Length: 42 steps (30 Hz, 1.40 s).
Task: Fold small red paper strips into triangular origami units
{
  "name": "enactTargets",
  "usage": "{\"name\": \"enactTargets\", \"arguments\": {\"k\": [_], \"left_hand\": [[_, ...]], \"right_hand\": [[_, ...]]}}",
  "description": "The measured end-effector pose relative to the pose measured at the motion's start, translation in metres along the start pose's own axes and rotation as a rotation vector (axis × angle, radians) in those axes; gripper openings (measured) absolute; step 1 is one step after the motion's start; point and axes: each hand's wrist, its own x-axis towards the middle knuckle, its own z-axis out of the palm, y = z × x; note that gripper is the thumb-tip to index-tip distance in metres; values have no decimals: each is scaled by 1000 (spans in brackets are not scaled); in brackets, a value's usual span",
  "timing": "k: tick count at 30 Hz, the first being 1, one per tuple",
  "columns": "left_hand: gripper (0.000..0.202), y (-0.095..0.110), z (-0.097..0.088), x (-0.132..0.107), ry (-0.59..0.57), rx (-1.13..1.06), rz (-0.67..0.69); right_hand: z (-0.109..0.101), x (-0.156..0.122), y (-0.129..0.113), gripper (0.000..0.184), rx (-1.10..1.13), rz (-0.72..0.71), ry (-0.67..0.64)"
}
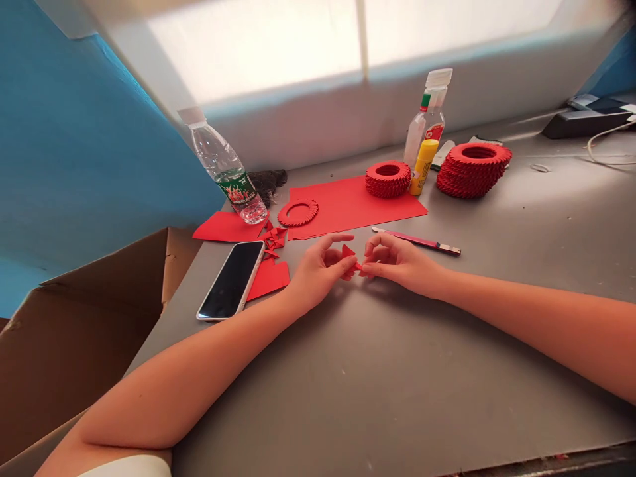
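My left hand (pixel 320 268) and my right hand (pixel 402 262) meet over the grey tabletop, with their fingertips pinching a small folded red paper piece (pixel 349 255) between them. Just past my fingers lies a pink-handled craft knife (pixel 417 242). Left of my left hand are a black smartphone (pixel 231 280), red paper scraps (pixel 268 278) and several small folded red pieces (pixel 273 237). Further back, a red paper sheet (pixel 352 207) carries a flat ring of folded paper (pixel 298 212). Next to it stand a short red folded-paper ring stack (pixel 388 179) and a taller one (pixel 474 171).
A water bottle (pixel 228 179) lies tilted at the back left, beside a dark mesh bundle (pixel 268 184). A yellow glue stick (pixel 423 167) and a clear glue bottle (pixel 427 112) stand at the back. A cardboard box (pixel 74 344) sits left of the table; a black device (pixel 586 124) and white cable (pixel 609 146) lie back right.
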Motion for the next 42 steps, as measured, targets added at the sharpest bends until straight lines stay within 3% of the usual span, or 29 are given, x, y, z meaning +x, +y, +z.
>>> {"name": "enactTargets", "arguments": {"k": [15,21,32,36,42], "left_hand": [[46,0,1,-1,-54,-13,-84],[46,-3,-2,1,-14,-74,-116],[42,-2,1,-2,-59,6,-39],[39,-1,0,-1,-36,-5,-43],[36,-3,-1,1,12,-25,-54]], "right_hand": [[-1,0,2,14,-117,-20,-45],[-2,1,1,20,-44,58,18],[-1,1,1,14,-131,-7,8],[-3,1,0,12,-94,37,30],[-3,2,2,27,-112,38,60]]}}
